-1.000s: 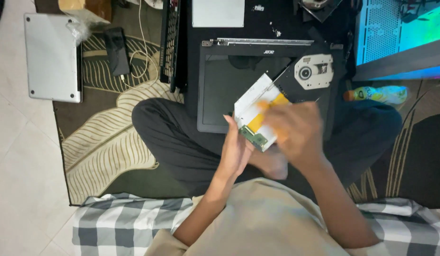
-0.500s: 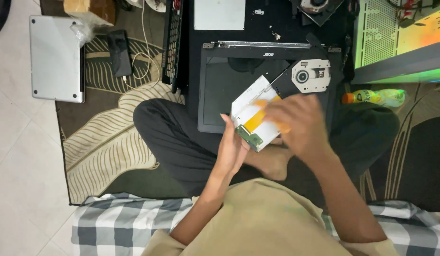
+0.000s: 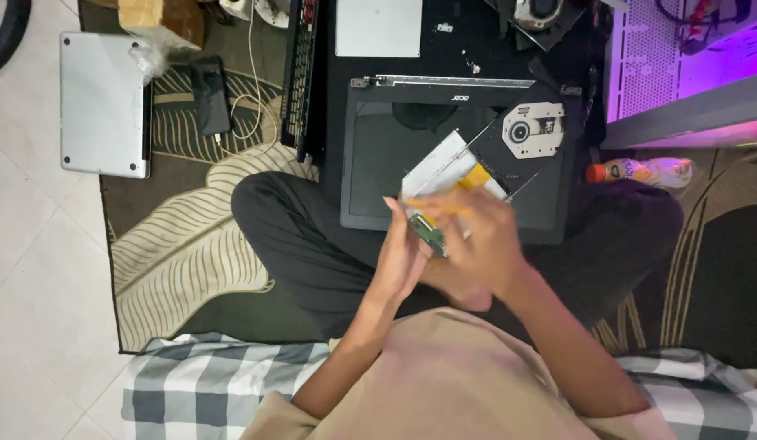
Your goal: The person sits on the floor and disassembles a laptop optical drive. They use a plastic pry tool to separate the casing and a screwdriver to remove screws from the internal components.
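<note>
My left hand (image 3: 401, 257) grips the lower edge of a flat silver optical drive case (image 3: 440, 167) that shows a yellow strip and a green circuit board at its near end. My right hand (image 3: 475, 244) lies over the same case from the right, holding a thin yellow-handled tool (image 3: 431, 205) against it. Both hands hover above the black laptop base (image 3: 378, 155), which rests across my crossed legs. A round drive mechanism (image 3: 533, 129) sits on the laptop's right side.
A closed silver laptop (image 3: 101, 102) lies on the floor at the left. A black keyboard (image 3: 301, 77), a white cable (image 3: 250, 98), a dark adapter (image 3: 209, 96) and a plastic bottle (image 3: 639, 171) lie on the patterned rug. A lit computer case (image 3: 688, 73) stands at the right.
My hands and the drive case stay over the laptop, with my right hand shifting slightly lower over the case. The light from the computer case has turned from blue and green to purple.
</note>
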